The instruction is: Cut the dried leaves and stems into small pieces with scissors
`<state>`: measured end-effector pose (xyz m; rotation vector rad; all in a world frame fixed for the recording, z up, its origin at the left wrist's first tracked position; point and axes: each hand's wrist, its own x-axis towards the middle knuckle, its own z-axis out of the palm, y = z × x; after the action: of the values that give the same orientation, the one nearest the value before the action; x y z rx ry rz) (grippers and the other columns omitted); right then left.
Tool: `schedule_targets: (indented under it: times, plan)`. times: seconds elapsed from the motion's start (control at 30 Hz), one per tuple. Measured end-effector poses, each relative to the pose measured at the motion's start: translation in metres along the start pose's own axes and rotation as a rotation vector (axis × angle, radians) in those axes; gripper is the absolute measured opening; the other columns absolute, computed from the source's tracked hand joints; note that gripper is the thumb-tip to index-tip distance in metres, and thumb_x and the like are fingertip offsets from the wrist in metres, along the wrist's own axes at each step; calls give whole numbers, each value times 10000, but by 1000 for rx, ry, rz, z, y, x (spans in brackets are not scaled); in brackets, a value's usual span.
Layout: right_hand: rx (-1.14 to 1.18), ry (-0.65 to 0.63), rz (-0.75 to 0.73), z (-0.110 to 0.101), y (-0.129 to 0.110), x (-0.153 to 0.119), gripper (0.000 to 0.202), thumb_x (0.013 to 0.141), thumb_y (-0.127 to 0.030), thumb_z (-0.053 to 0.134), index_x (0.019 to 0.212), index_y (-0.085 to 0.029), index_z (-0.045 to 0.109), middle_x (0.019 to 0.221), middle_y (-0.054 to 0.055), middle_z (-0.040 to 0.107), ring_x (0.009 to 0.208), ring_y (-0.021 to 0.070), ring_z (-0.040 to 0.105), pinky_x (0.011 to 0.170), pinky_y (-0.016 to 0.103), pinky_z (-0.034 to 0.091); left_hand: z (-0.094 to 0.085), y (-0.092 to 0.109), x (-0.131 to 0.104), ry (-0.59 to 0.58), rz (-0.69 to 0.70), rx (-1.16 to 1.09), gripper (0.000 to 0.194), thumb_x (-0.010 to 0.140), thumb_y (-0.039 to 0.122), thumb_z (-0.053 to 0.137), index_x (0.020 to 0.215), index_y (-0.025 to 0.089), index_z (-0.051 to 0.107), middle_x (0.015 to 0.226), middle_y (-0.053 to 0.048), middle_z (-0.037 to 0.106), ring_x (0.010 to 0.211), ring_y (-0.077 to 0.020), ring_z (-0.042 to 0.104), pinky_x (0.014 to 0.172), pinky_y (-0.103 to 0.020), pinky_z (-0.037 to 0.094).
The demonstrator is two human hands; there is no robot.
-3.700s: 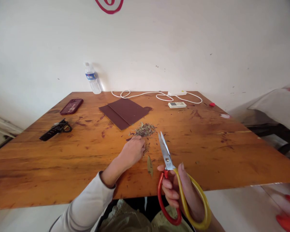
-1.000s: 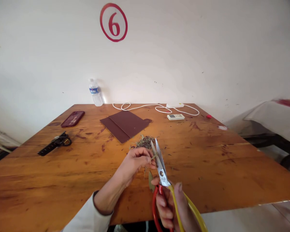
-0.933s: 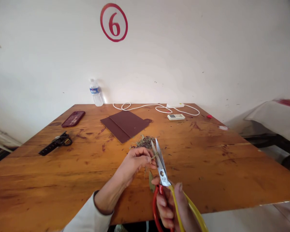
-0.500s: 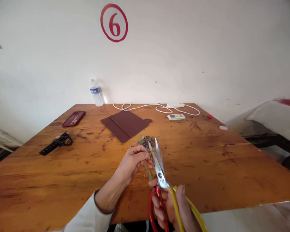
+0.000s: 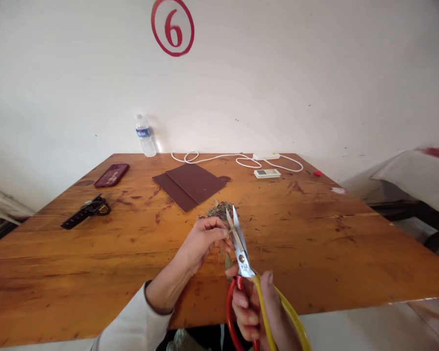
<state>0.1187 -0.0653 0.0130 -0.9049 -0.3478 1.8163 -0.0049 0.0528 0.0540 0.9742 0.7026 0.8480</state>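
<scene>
My right hand (image 5: 256, 312) is wrapped round the red and yellow handles of large scissors (image 5: 242, 258), whose blades point up and away, slightly parted. My left hand (image 5: 208, 239) is pinched beside the blades, holding a thin piece of dried plant (image 5: 231, 231) that reaches between them. Beyond the fingertips, a small heap of dried plant cuttings (image 5: 219, 210) lies on the wooden table (image 5: 113, 263). A greenish-brown leaf or stalk (image 5: 228, 263) shows below the left fingers, near the right index finger; what holds it is unclear.
Two brown sheets (image 5: 195, 183) lie past the heap. To the left are a dark red phone (image 5: 111, 175) and a black strap-like item (image 5: 86, 212). A bottle (image 5: 145, 136), a white cable (image 5: 219, 157) and a white remote (image 5: 267, 173) are towards the wall.
The scissor blades have moved closer together around the plant piece. The whole view has shifted slightly, with the table appearing a little higher. Both hands keep their holds.
</scene>
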Motion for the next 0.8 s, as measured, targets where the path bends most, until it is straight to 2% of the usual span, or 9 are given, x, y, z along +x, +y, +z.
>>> schedule_targets:
  times: [0.23, 0.43, 0.53, 0.67, 0.8]
  plan:
    - [11, -14, -53, 0, 3, -4, 767, 575, -816, 703, 990, -173, 657, 578, -78, 474, 402, 6, 235, 340, 135, 183, 0, 0, 0, -3, -16, -33, 146, 616, 212, 746, 607, 139, 620, 575, -39, 662, 519, -140, 617, 552, -263, 520]
    - [5, -89, -117, -2, 8, 2, 886, 528, -890, 637, 1005, -144, 664, 601, -27, 545, 409, 68, 424, 353, 191, 340, -1, -2, -1, 48, 8, -18, 163, 653, 249, 739, 640, 148, 611, 570, -25, 654, 501, -134, 610, 528, -250, 498]
    - [-27, -94, -105, -2, 9, 7, 896, 528, -893, 633, 1006, -135, 656, 596, -22, 564, 396, 78, 443, 353, 207, 363, -1, -3, -1, 69, 25, 45, 162, 659, 252, 723, 619, 152, 601, 532, -4, 620, 455, -104, 551, 484, -226, 457]
    - [-4, -64, -60, 0, 9, 7, 858, 506, -867, 680, 977, -151, 648, 567, -49, 544, 377, 55, 397, 334, 182, 325, 1, -3, -2, 87, 36, 151, 164, 661, 240, 693, 587, 163, 569, 483, 22, 567, 401, -82, 481, 434, -211, 408]
    - [80, -94, 13, 0, 8, 4, 774, 528, -813, 731, 961, -177, 651, 558, -74, 500, 375, 22, 304, 338, 153, 214, 3, -2, -2, 72, 23, 166, 160, 660, 248, 695, 590, 161, 579, 492, 20, 571, 402, -89, 490, 428, -220, 415]
